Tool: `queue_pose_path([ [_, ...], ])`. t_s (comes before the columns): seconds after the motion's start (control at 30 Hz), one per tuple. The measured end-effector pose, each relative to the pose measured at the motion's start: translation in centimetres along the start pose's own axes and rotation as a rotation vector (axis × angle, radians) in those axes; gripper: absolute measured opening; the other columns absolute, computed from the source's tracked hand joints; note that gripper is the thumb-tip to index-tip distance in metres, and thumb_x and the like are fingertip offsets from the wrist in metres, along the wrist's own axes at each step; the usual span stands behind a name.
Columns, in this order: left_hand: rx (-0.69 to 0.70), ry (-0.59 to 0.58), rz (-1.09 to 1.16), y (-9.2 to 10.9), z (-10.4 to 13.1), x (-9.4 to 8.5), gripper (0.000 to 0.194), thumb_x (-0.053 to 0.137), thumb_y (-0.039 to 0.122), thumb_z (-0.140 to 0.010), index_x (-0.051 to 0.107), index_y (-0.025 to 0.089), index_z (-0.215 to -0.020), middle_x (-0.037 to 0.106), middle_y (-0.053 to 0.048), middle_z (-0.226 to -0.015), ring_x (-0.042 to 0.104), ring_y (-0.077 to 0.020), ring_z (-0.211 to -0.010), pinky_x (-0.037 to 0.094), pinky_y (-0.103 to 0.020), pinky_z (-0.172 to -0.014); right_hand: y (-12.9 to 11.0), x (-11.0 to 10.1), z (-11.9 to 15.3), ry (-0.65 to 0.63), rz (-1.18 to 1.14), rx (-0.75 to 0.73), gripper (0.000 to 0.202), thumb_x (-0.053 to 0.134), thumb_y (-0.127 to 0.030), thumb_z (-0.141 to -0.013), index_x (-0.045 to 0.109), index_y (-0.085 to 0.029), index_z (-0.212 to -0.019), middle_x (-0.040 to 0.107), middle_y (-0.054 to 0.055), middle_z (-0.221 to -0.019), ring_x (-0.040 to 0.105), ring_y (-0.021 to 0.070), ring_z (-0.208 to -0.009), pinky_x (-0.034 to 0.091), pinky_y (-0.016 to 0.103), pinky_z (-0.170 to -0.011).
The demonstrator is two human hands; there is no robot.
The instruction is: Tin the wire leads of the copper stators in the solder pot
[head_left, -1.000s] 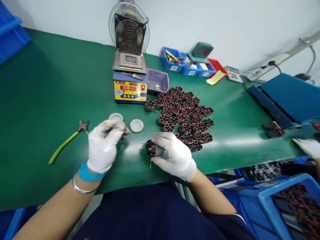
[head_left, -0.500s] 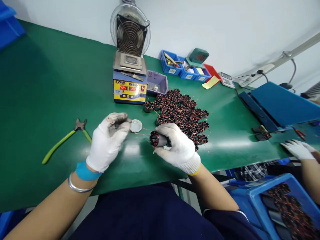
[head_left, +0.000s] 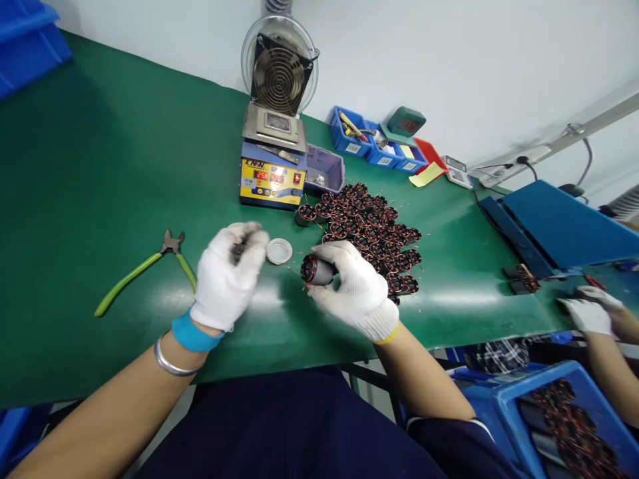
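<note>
My right hand [head_left: 355, 286], in a white knit glove, is closed round a dark cylindrical motor stator [head_left: 322, 271]. It lies sideways, its copper-wound end facing left and thin wire ends sticking out. To the left, my left hand [head_left: 230, 269], in a white glove with dark-stained fingertips, is curled with thumb and fingers together. What is between them, if anything, I cannot make out; the fingers are partly blurred. A small round white dish [head_left: 279, 251] sits between the two hands. Green-handled cutting pliers [head_left: 172, 243] lie left of my left hand, which partly hides one handle.
Many upright stators [head_left: 372, 229] crowd the green table [head_left: 150, 166] behind my right hand. A yellow-and-blue solder pot [head_left: 272, 176] stands before a fan [head_left: 281, 76], beside a purple bin [head_left: 329, 166]. Blue bins [head_left: 349, 136] line the wall. A co-worker's gloved hand [head_left: 589, 314] is at right.
The view has shifted slightly, so the table items sit further right. My left hand's fingers have curled in closer. The right hand still holds the stator; the red display digits differ.
</note>
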State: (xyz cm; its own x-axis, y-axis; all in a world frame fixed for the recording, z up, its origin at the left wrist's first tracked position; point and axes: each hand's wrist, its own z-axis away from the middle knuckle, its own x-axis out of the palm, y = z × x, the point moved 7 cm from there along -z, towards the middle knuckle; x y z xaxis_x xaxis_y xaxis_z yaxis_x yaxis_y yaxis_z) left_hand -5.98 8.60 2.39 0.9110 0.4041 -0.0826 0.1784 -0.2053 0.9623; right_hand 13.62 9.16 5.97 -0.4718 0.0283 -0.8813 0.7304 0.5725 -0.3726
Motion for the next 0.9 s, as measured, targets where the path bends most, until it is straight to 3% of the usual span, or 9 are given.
queue_pose_path([
  [0.13,-0.168,0.223,0.382,-1.6,-1.1,-1.7,0.028,0.059,0.044,-0.090,0.065,0.018,-0.097,0.068,-0.003,-0.088,0.066,-0.0172,-0.077,0.052,-0.031,-0.071,1.7,1.4,-2.3,-0.212,0.197,0.162,0.057,0.074,-0.027,-0.076,0.057,-0.027,-0.130,0.059,0.004,-0.125,0.065,0.0284,-0.101,0.058,0.037,-0.077],
  [0.3,-0.272,0.230,0.587,-2.5,-1.5,-1.2,0.023,0.060,0.041,-0.090,0.065,0.019,-0.084,0.065,-0.001,-0.078,0.065,-0.0160,-0.072,0.052,-0.029,-0.065,1.9,3.0,-4.9,-0.391,0.297,0.138,0.055,0.072,-0.031,-0.080,0.057,-0.028,-0.133,0.059,0.002,-0.126,0.064,0.0294,-0.103,0.057,0.036,-0.070],
  [0.5,-0.299,0.233,0.605,-2.4,-1.5,-1.0,0.023,0.065,0.042,-0.084,0.066,0.020,-0.078,0.065,-0.003,-0.075,0.064,-0.0164,-0.069,0.051,-0.028,-0.061,1.7,3.5,-5.6,-0.415,0.327,0.102,0.054,0.074,-0.034,-0.080,0.058,-0.029,-0.132,0.061,0.002,-0.123,0.064,0.0282,-0.100,0.055,0.034,-0.071],
  [0.7,-0.280,0.222,0.685,-1.9,-1.3,-0.9,0.020,0.069,0.038,-0.085,0.067,0.019,-0.080,0.065,-0.002,-0.076,0.064,-0.0163,-0.071,0.049,-0.028,-0.062,0.8,2.1,-5.8,-0.256,0.343,-0.019,0.056,0.073,-0.026,-0.083,0.055,-0.024,-0.135,0.055,0.007,-0.130,0.057,0.0284,-0.109,0.051,0.035,-0.081],
  [0.83,-0.282,0.231,0.694,-1.3,-0.9,-1.1,0.019,0.064,0.035,-0.089,0.068,0.019,-0.081,0.065,-0.003,-0.077,0.062,-0.0146,-0.072,0.048,-0.026,-0.061,-0.4,3.5,-6.5,-0.326,0.583,-0.128,0.030,0.053,-0.023,-0.098,0.060,-0.022,-0.127,0.057,0.012,-0.124,0.053,0.0320,-0.103,0.047,0.039,-0.076],
  [0.9,-0.282,0.214,0.692,-1.1,-0.8,-1.1,0.017,0.062,0.033,-0.091,0.068,0.019,-0.081,0.064,-0.002,-0.077,0.061,-0.0149,-0.072,0.048,-0.027,-0.061,-0.7,4.6,-6.8,-0.383,0.625,-0.151,0.030,0.039,-0.023,-0.105,0.062,-0.023,-0.123,0.057,0.012,-0.122,0.053,0.0311,-0.099,0.045,0.039,-0.072],
])
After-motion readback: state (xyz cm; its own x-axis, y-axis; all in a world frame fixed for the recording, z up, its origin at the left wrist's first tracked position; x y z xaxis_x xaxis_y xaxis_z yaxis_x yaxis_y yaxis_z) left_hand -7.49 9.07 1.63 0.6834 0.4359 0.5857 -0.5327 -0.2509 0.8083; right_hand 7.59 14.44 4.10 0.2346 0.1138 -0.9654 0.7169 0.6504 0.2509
